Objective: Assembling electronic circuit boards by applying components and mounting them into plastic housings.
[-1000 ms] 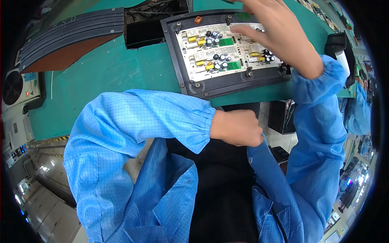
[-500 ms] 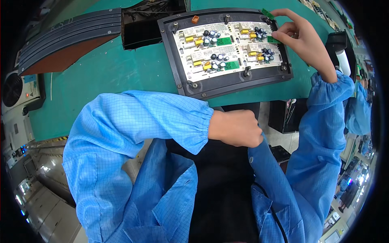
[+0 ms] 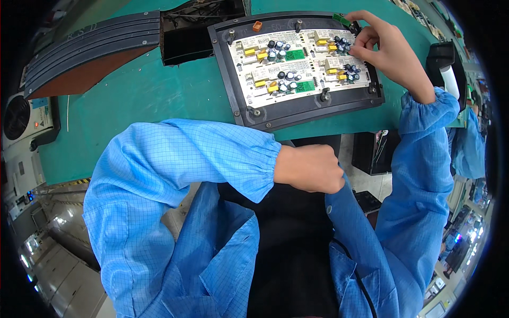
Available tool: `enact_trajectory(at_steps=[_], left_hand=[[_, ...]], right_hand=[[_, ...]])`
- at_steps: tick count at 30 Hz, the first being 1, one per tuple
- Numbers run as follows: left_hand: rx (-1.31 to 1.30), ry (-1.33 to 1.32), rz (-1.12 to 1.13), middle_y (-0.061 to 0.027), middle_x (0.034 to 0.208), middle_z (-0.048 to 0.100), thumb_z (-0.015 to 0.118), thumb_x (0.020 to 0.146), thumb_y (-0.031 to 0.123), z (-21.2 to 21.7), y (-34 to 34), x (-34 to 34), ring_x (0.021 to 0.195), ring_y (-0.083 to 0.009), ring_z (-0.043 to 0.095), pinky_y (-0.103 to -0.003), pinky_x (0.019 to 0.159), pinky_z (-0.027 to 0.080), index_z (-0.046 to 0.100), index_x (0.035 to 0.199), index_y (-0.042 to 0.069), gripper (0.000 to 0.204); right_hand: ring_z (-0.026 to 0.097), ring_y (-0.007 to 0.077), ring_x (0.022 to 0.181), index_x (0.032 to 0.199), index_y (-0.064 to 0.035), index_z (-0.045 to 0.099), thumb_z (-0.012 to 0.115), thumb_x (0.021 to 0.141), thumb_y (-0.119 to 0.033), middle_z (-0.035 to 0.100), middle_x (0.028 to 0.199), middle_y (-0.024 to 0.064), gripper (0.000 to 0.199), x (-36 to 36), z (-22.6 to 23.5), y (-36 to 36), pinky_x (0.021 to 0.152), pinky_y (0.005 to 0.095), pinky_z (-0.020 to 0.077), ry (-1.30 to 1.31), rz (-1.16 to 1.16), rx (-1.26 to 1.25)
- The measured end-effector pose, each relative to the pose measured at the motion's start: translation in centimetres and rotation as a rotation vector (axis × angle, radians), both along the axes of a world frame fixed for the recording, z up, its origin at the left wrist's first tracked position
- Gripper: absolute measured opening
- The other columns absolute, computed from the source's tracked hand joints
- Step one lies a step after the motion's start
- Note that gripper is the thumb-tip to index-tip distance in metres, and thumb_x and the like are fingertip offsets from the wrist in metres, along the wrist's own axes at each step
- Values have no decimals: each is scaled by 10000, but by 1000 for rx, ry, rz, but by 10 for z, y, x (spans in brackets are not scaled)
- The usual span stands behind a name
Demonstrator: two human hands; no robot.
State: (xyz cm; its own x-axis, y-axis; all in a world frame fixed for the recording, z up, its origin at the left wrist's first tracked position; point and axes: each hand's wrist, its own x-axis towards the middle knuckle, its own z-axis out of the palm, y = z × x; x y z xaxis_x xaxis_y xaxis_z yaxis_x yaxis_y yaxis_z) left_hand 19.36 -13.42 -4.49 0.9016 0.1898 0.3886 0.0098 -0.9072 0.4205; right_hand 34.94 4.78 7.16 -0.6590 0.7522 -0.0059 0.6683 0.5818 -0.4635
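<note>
Above the right end of a black frame, my right hand is closed, with a small green circuit board at its index fingertip. Its thumb and other fingers press together over the far right white circuit board, hiding part of it. Several such boards, joined in a panel, carry yellow blocks and dark round capacitors. Green pieces stand on the left boards. My left hand is a fist before my body, off the table edge; whatever it may hold is hidden.
A small orange part lies on the frame's far edge, and dark posts stand around the panel. Beyond the green table opening, a dark ribbed cover sits left. A black holder with a white roll stands right.
My right hand has shifted slightly left, and the green board at its index fingertip moved left with it. The green piece under my thumb is now hidden. My left hand stays put.
</note>
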Motion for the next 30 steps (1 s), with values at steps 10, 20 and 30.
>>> enact_trajectory(at_steps=[10,20,30], left_hand=[[-22,82,-57,-156,736,681,678,837,118,5,4,-2,667,-318,726,-425,538,559,625,800,-22,155],[-15,78,-56,-153,732,677,663,839,109,2,8,-3,666,-314,724,-419,533,557,628,791,-22,144],[-27,107,-60,-154,738,680,668,843,112,2,10,-5,678,-316,728,-424,550,564,630,811,-26,146]], right_hand=[[618,185,740,1309,-60,592,755,894,-112,667,794,89,449,-6,4,-5,667,333,499,-162,-3,221],[459,110,691,1030,-16,629,744,954,-237,510,741,18,261,20,-6,2,618,294,370,-29,-135,355],[396,26,651,883,32,714,742,955,-180,510,685,-46,226,30,4,-31,561,259,287,18,-148,-214]])
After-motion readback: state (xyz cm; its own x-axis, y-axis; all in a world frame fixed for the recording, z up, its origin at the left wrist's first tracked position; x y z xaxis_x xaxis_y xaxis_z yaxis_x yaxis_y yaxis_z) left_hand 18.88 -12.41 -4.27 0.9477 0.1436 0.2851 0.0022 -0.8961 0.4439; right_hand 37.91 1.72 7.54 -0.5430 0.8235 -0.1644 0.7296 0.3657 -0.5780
